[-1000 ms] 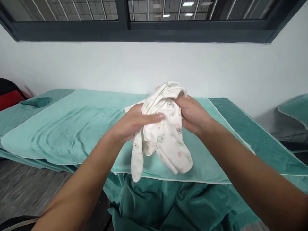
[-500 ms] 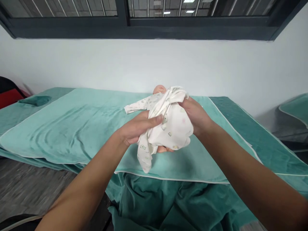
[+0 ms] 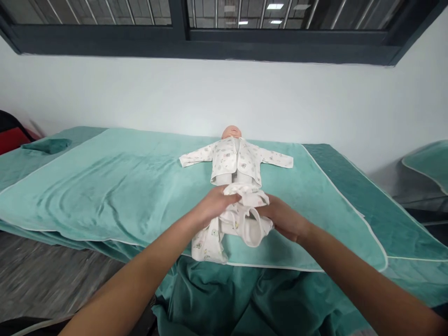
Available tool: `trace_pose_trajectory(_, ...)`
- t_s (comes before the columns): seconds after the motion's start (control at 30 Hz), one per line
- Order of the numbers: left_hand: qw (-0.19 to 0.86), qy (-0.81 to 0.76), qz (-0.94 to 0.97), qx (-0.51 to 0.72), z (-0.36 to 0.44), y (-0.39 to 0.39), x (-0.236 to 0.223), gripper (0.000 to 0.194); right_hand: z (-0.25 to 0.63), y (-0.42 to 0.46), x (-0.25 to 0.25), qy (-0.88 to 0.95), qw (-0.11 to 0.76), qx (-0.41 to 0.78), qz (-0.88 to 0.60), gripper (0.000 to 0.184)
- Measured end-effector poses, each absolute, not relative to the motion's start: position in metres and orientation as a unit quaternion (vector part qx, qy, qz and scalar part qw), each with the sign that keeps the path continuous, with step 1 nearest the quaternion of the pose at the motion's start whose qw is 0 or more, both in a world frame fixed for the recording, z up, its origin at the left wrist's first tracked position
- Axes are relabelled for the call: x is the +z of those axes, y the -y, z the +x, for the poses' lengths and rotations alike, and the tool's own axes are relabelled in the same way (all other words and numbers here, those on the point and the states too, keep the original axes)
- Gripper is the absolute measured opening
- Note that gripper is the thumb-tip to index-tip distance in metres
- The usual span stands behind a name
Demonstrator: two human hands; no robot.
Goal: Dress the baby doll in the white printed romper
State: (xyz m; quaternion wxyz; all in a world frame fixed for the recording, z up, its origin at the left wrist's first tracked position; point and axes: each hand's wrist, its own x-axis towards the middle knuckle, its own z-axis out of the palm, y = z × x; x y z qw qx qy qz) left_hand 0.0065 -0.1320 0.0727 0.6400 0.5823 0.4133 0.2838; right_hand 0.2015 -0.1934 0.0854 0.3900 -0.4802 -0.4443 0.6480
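Above the near edge of the light teal cover [image 3: 115, 186], a white garment [image 3: 229, 218] hangs bunched between both hands, its soft cloth dotted with small printed figures, a plain pale loop drooping at the front and one longer piece trailing left. The left hand [image 3: 217, 201] pinches its gathered top under the thumb; the right hand [image 3: 280, 215] grips the other side, fingertips hidden in folds. Just beyond lies a doll [image 3: 232, 132] in a matching printed jacket [image 3: 224, 156], sleeves outstretched.

The bunched garment [image 3: 231, 217] and the doll's jacket [image 3: 224, 156] look like soft, matt cloth. The doll's head [image 3: 231, 132] looks like smooth plastic. The turquoise sheet [image 3: 115, 186] is plush fabric with a faint sheen. The window bars [image 3: 240, 14] look like shiny metal.
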Motion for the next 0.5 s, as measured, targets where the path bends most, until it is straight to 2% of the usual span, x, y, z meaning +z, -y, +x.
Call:
trace_pose_trajectory(0.17,0.420,-0.418,0.792,0.149,0.025,0.132,0.064,0.027,0.202,0.212,0.038,0.376,0.430,0.635,-0.520,0.046)
trace_pose_trajectory(0.27,0.341,-0.412,0.841,0.078,0.031,0.134,0.066,0.029,0.197,0.214,0.018,0.399,0.454,0.582,-0.544,0.043)
trace_pose_trajectory(0.4,0.322,-0.404,0.855,0.048,0.032,0.136,0.067,0.033,0.190,0.214,0.008,0.449,0.483,0.481,-0.578,0.040)
trace_pose_trajectory(0.5,0.379,-0.390,0.835,0.088,0.030,0.136,0.066,0.031,0.189,0.216,0.006,0.450,0.502,0.464,-0.574,0.034)
